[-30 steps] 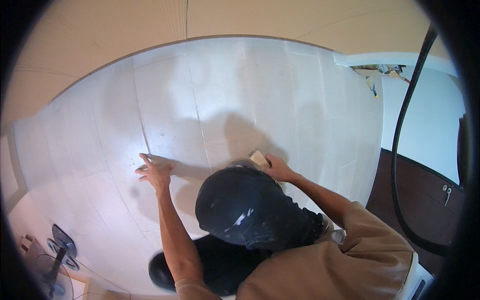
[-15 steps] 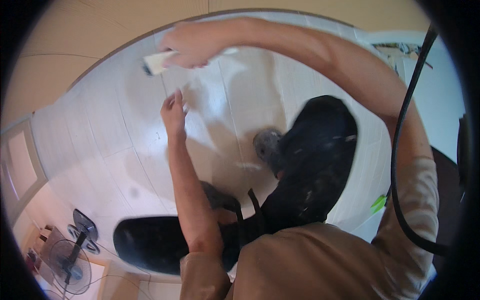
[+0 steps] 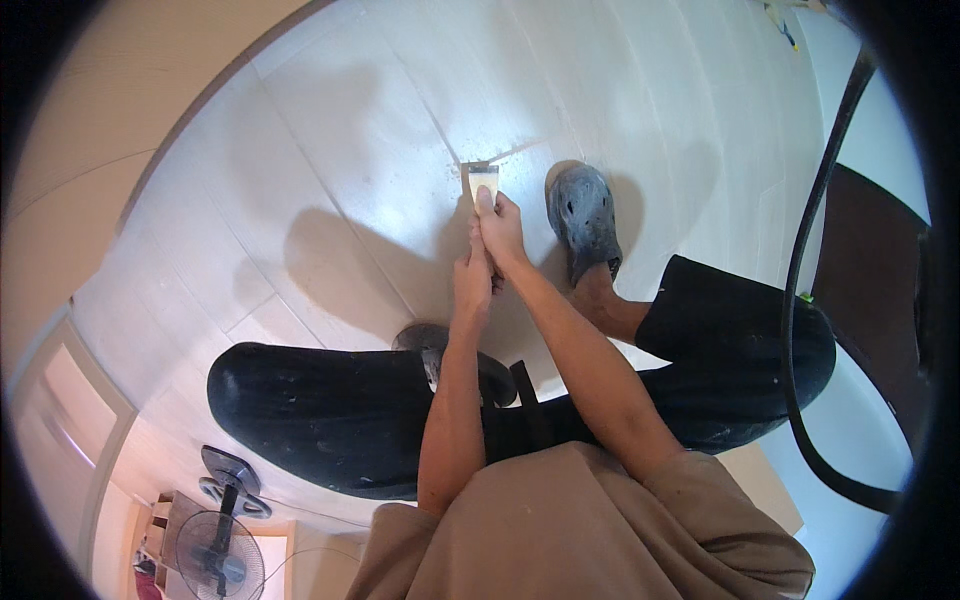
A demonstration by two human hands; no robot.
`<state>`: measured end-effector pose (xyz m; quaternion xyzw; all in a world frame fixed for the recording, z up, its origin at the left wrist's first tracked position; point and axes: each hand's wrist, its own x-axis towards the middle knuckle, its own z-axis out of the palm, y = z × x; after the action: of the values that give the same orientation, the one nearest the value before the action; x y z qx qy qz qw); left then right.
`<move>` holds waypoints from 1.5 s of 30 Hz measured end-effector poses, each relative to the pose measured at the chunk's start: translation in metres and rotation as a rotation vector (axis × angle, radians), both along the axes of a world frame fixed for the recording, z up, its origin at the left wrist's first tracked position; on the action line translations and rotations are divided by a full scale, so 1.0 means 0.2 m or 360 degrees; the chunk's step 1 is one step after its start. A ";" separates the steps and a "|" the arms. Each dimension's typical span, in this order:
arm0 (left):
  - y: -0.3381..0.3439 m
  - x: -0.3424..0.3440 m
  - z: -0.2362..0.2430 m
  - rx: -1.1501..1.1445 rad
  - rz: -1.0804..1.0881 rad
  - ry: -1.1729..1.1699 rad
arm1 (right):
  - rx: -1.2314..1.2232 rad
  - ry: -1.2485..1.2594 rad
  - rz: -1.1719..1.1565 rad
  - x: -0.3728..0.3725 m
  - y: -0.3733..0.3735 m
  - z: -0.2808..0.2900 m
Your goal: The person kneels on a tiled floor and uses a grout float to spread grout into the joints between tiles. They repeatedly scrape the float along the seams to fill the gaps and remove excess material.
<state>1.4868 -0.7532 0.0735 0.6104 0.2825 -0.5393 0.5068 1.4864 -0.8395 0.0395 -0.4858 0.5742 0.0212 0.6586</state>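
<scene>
A flat scraper [image 3: 484, 180] with a cream body and a dark blade edge points away from me, its blade at the floor. My right hand [image 3: 504, 232] is closed around it, thumb laid along the top. Just behind and to the left, my left hand [image 3: 472, 280] is closed at the rear of the same tool; the grip itself is hidden under both hands. Small dark crumbs and a gap between the pale floor planks [image 3: 390, 180] show around the blade.
My grey clog [image 3: 582, 215] stands right of the scraper, my other shoe [image 3: 425, 340] nearer on the left. A black cable [image 3: 800, 250] hangs at the right. Lower left is a standing fan [image 3: 220, 555]; a tan wall or panel [image 3: 130, 90] borders the floor at upper left.
My right hand has swung from the far left with the scraper, bringing it in front of me to the floor. My left hand, empty and raised before, has joined it. My view has shifted.
</scene>
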 end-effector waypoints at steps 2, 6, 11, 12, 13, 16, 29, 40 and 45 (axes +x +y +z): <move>0.20 -0.14 -0.04 0.0027 0.0082 -0.0071 | -0.0089 -0.0119 0.0209 -0.10 0.18 -0.04; 0.50 -0.40 -0.12 -0.0071 0.0140 0.0031 | -0.0180 -0.0047 0.0293 -0.41 0.49 -0.13; 0.63 -0.60 -0.22 -0.0055 0.0222 0.0012 | -0.0462 0.0062 0.0427 -0.56 0.61 -0.19; 0.62 -0.60 -0.23 -0.0026 0.0230 0.0010 | -0.0507 0.0067 0.0431 -0.55 0.62 -0.20; 0.62 -0.60 -0.24 0.0002 0.0237 0.0007 | -0.0536 0.0101 0.0420 -0.54 0.63 -0.20; 0.66 -0.59 -0.28 -0.0059 0.0289 0.0075 | -0.0450 0.0187 0.0355 -0.51 0.66 -0.20; 0.64 -0.60 -0.36 -0.0015 0.0142 -0.0305 | -0.0446 0.0254 0.0405 -0.41 0.63 -0.26; 0.68 -0.52 -0.19 -0.0136 0.0490 0.0159 | -0.0348 0.0128 0.0384 -0.49 0.70 -0.27; 0.74 -0.64 -0.26 -0.0191 0.0551 0.0059 | -0.0268 0.0118 0.0397 -0.53 0.77 -0.30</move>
<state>1.3594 -0.6043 0.0220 0.5114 0.3599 -0.4711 0.6221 1.3801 -0.6854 -0.0202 -0.6057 0.5332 0.0725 0.5862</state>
